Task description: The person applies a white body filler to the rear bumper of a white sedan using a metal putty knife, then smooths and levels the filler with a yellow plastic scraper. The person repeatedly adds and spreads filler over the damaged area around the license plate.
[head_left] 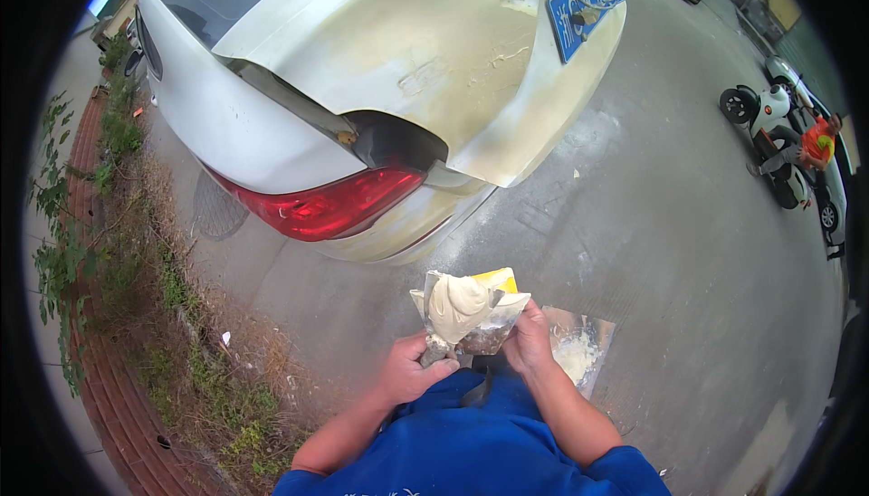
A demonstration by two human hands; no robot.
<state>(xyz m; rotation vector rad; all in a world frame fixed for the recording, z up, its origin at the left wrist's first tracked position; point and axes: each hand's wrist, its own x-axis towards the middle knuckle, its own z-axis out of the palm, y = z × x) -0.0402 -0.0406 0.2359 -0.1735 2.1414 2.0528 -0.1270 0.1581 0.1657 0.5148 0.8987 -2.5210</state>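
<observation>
My left hand [415, 371] is closed round the handle of a putty knife [436, 351]. A thick swirl of cream-coloured body filler [457, 308] covers its blade. Flat filler spreaders [503, 313], one of them partly yellow, are gripped at the right edge by my right hand [532, 342]. Their faces are smeared with filler, and they overlap the knife blade, so where the two touch is hidden. Ahead stands the rear of a white car [262, 125], its boot lid [407, 52] ajar and patched with beige filler. A red tail light [335, 206] sits below the gap.
On the ground by my right forearm lies a flat board [593, 338] with filler on it. Weeds [172, 315] and a brick kerb [100, 360] run along the left. Far right, a person in an orange top [819, 145] is beside a white scooter [769, 111] and parked cars.
</observation>
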